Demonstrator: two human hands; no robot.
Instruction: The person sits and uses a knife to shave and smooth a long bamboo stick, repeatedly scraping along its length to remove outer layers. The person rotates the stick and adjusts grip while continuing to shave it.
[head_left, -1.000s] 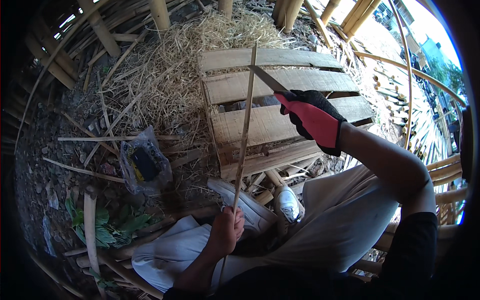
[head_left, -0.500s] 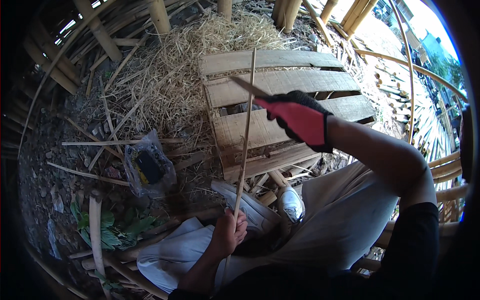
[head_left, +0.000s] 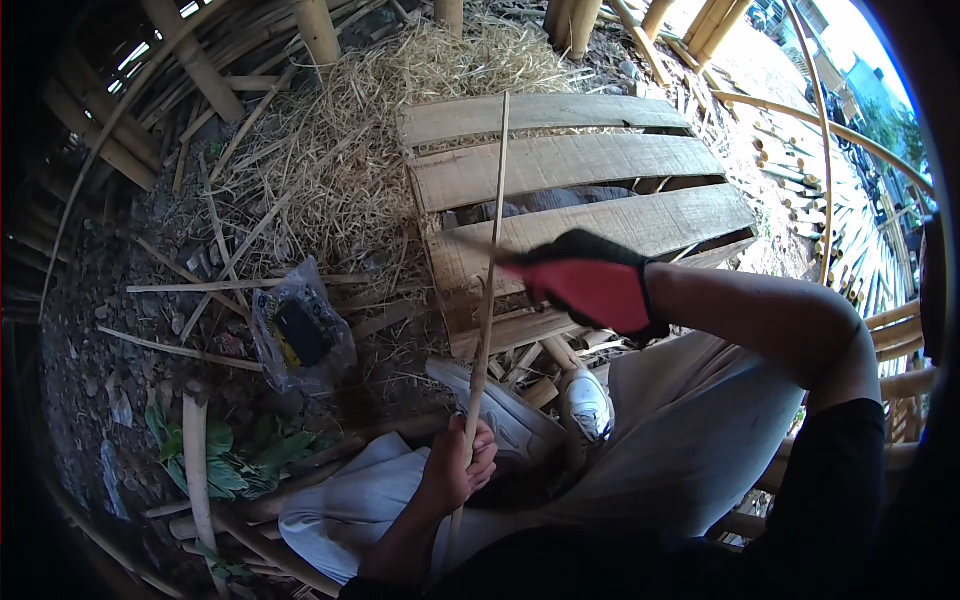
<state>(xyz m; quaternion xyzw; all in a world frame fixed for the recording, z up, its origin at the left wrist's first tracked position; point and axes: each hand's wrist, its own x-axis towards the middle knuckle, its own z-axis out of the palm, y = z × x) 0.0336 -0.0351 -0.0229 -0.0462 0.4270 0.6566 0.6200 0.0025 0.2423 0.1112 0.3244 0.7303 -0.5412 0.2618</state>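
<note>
My bare left hand (head_left: 462, 466) is wrapped round the lower part of a long, thin bamboo strip (head_left: 487, 325), which stands nearly upright in front of me. In a red and black glove, my right hand (head_left: 592, 280) grips a knife (head_left: 470, 242) whose blade, smeared by motion, crosses the strip around its middle. The glove hides the knife's handle. Behind the strip lies a slatted wooden pallet (head_left: 600, 160), with dark gaps between its boards.
Bamboo shavings (head_left: 340, 150) are heaped left of the pallet. A clear plastic bag (head_left: 300, 325) with a black item lies on the ground, near green leaves (head_left: 225, 455) and loose strips. Bamboo posts (head_left: 315, 30) stand at the back; cut bamboo poles (head_left: 860, 240) lie at right.
My right hand and the knife have moved down along the strip, toward my left hand. My left hand and the strip have stayed nearly in place.
</note>
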